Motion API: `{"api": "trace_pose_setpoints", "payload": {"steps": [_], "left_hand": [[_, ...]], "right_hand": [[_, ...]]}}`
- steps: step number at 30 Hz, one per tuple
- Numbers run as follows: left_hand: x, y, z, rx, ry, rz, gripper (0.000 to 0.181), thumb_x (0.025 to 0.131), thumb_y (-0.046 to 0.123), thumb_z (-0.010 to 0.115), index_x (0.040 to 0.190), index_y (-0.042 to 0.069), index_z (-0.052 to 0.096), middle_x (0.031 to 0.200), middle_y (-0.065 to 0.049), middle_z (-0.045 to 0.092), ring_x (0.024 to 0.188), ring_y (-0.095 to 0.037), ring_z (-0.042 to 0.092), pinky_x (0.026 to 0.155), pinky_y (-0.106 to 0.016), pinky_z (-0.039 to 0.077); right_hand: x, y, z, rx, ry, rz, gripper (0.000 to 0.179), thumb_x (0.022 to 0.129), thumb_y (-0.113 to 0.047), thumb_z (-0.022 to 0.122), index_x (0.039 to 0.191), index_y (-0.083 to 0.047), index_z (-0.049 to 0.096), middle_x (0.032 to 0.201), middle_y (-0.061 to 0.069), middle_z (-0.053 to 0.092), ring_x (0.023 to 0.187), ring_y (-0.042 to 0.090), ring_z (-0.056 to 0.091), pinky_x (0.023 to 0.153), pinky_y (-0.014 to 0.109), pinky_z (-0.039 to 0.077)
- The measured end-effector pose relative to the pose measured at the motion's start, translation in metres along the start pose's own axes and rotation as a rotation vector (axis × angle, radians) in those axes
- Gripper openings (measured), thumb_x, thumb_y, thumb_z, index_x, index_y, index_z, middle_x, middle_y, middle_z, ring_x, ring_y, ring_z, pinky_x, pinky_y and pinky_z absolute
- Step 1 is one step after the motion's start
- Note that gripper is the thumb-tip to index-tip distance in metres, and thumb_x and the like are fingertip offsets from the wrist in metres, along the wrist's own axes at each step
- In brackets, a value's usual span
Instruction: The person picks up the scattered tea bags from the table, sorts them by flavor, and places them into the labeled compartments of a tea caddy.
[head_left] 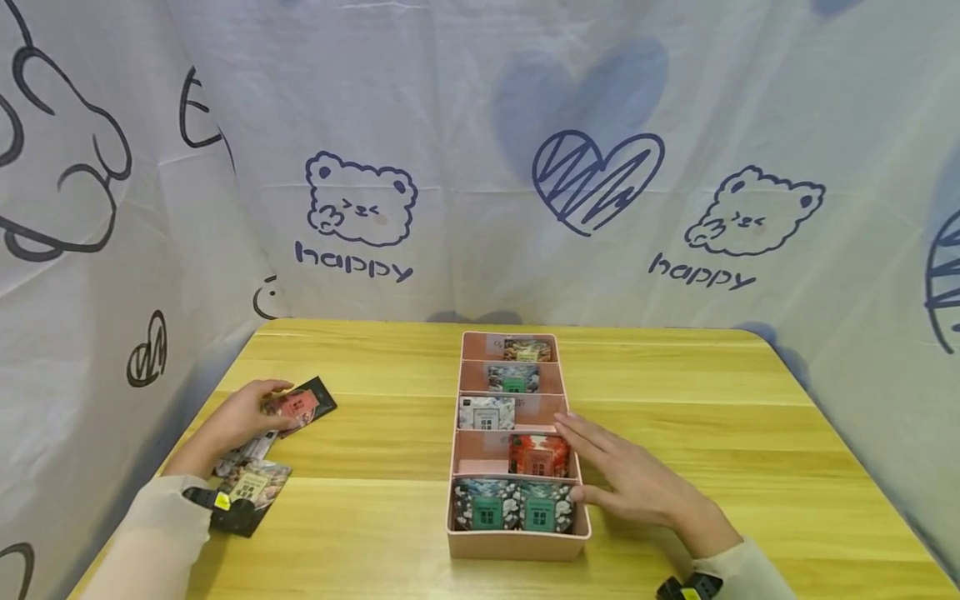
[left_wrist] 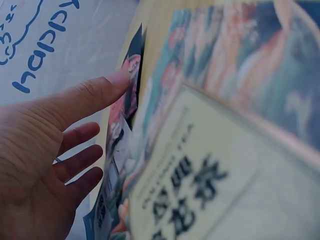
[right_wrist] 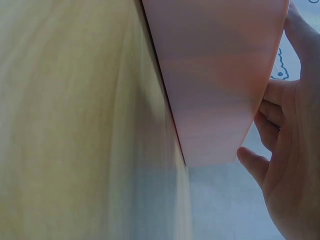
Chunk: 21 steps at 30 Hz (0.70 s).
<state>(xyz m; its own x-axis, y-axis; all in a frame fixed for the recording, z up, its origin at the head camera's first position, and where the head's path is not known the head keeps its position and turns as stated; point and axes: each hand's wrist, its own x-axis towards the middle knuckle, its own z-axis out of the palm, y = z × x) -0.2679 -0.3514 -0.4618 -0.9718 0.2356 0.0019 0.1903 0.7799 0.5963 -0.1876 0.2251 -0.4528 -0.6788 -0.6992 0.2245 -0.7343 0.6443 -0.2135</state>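
Observation:
At the left of the table my left hand (head_left: 243, 417) pinches a dark tea packet with a red label (head_left: 306, 403) between thumb and fingers. Beneath that hand and wrist lie a whitish packet (head_left: 257, 450) and an oolong tea packet with a cream label (head_left: 258, 485), which looms close in the left wrist view. My right hand (head_left: 645, 481) rests on the right rim of a long pink divided box (head_left: 517, 547), fingers nearly straight. In the box's nearest compartment stand two green-labelled packets (head_left: 489, 510); a red packet (head_left: 542, 457) stands in the one behind.
Farther back, the box's compartments hold a white packet (head_left: 487, 413), a green-labelled packet (head_left: 513, 380) and a brownish packet (head_left: 527, 350). The box stands mid-table on a yellow wood-grain table (head_left: 375, 400). A white printed curtain (head_left: 472, 242) hangs behind and along the left side.

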Motion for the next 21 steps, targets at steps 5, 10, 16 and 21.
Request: {"api": "trace_pose_setpoints", "payload": {"steps": [5,10,16,21], "left_hand": [[-0.0009,-0.0038,0.0018,0.041,-0.011,-0.032,0.080,0.084,0.030,0.079,0.141,-0.013,0.041,0.110,-0.021,0.060,0.094,-0.031,0.058,0.074,-0.043,0.050],[-0.0020,-0.0047,0.0030,0.048,-0.011,-0.060,0.084,0.083,0.036,0.078,0.142,-0.010,0.041,0.112,-0.020,0.061,0.089,-0.025,0.057,0.070,-0.037,0.047],[-0.0006,-0.0070,0.0040,0.031,-0.003,-0.027,0.080,0.082,0.033,0.080,0.140,-0.010,0.045,0.117,-0.024,0.058,0.092,-0.026,0.056,0.073,-0.039,0.046],[0.0014,-0.0086,0.0047,0.028,0.018,0.010,0.078,0.081,0.030,0.081,0.139,-0.010,0.047,0.128,-0.032,0.050,0.100,-0.034,0.055,0.079,-0.045,0.047]], "right_hand": [[0.0003,-0.0005,0.0000,-0.001,0.000,0.001,0.081,0.093,-0.050,0.060,0.156,-0.012,0.025,0.161,0.008,0.022,0.143,0.029,0.028,0.107,0.050,0.036],[0.0003,-0.0008,-0.0011,0.015,-0.008,0.008,0.081,0.093,-0.049,0.060,0.156,-0.013,0.025,0.161,0.007,0.022,0.143,0.029,0.028,0.106,0.051,0.038],[-0.0003,-0.0010,-0.0018,0.035,-0.020,0.021,0.081,0.094,-0.049,0.060,0.157,-0.014,0.024,0.161,0.006,0.021,0.143,0.028,0.028,0.106,0.052,0.038],[-0.0002,-0.0016,-0.0023,0.036,-0.017,0.017,0.081,0.094,-0.048,0.061,0.157,-0.014,0.024,0.161,0.006,0.021,0.143,0.029,0.028,0.106,0.052,0.038]]}}
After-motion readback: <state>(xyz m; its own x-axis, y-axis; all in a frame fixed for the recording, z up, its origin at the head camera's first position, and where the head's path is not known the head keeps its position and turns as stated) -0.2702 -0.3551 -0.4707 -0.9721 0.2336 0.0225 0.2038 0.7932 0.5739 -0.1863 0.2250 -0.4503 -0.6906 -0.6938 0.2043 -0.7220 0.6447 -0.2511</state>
